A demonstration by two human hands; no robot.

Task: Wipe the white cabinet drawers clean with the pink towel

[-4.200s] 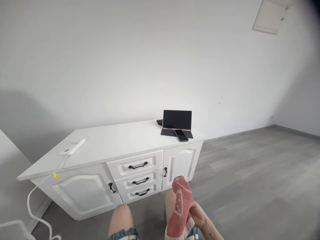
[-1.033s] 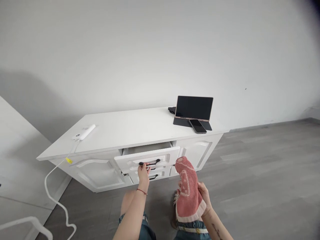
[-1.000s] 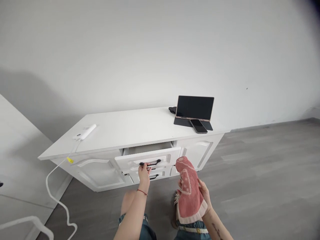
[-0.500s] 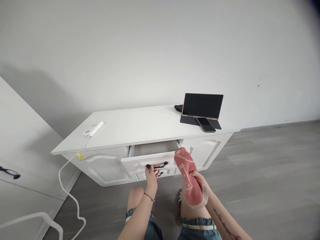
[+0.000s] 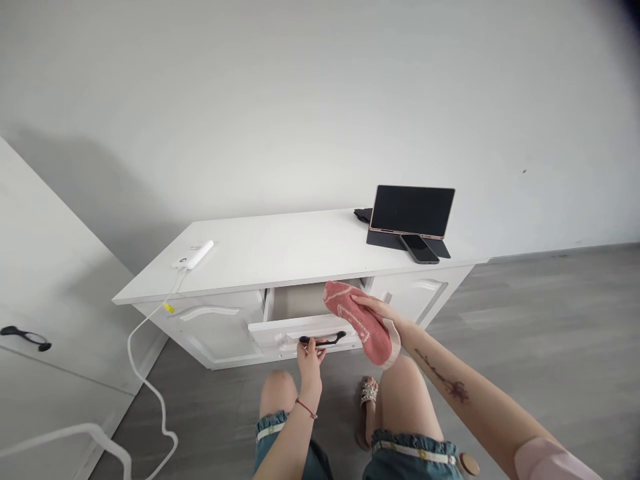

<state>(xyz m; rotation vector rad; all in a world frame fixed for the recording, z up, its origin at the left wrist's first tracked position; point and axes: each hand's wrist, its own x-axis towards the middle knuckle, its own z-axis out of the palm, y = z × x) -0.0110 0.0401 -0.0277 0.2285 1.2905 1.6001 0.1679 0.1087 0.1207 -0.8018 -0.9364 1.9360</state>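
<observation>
My left hand has its fingers hooked round the black handle of a white drawer. The drawer stands partly pulled out, and its pale inside shows bare in the visible part. In my right hand is a pink sock with white line markings and a whitish cuff. My fingers are closed over its upper side. One end of the sock hangs over the drawer's right part and hides it; the cuff end points down towards my knee.
On the white cabinet top are a propped-up tablet, a phone, a dark folded item and a white power bank. A white cable runs down at the left, beside another white cabinet.
My right hand has lifted the sock up and left, to the open drawer, and the sock has turned more level. The drawer is out further, my left hand still on its handle.
</observation>
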